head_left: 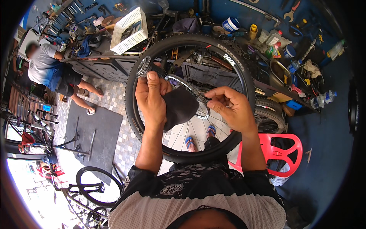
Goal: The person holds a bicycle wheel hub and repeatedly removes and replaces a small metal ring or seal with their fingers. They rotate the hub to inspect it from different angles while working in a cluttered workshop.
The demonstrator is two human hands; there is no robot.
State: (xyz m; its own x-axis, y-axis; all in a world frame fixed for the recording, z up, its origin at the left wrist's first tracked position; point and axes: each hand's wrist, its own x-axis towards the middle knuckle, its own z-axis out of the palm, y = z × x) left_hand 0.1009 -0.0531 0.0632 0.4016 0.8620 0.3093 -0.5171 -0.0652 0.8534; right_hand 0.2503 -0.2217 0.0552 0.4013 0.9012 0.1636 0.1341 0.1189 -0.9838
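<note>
My left hand (152,93) is closed, thumb raised, around a dark cloth (181,108) that hangs toward the wheel's middle. Just above its fingers shows a round grey part with a ribbed edge (143,66); I cannot make out its kind or whether the fingers hold it. My right hand (231,108) has thumb and forefinger pinched at a small black piece (207,98), too small to name. Upright in front of me stands a bicycle wheel (198,39) with a black knobby tyre and thin spokes. The cloth hides part of its hub.
A cluttered workbench (110,59) runs along the far side, bearing a white basket (129,32), bottles and tools. A red plastic chair (293,154) stands at right beside more tyres (268,120). At left are another person (47,65), a dark mat (89,129) and several bicycles.
</note>
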